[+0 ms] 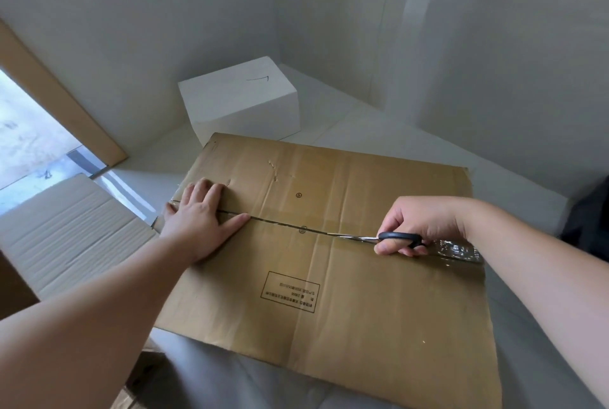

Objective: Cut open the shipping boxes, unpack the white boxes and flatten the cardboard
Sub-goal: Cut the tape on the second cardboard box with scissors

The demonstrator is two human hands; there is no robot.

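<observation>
The shipping box (346, 243) lies dead centre, its seam running 9 to 3. The right hand (418, 227) grips the scissors (389, 239) at the 3 end (nearer uncut tape); the left hand (201, 214) presses flat at 9.

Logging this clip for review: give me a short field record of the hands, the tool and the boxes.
left hand: flat, pressing the brown shipping box at the seam's left end
right hand: grips black-handled scissors
scissors: blade in the taped centre seam
seam: open left of the blade, tape intact to the right
white box: closed, behind the shipping box
</observation>
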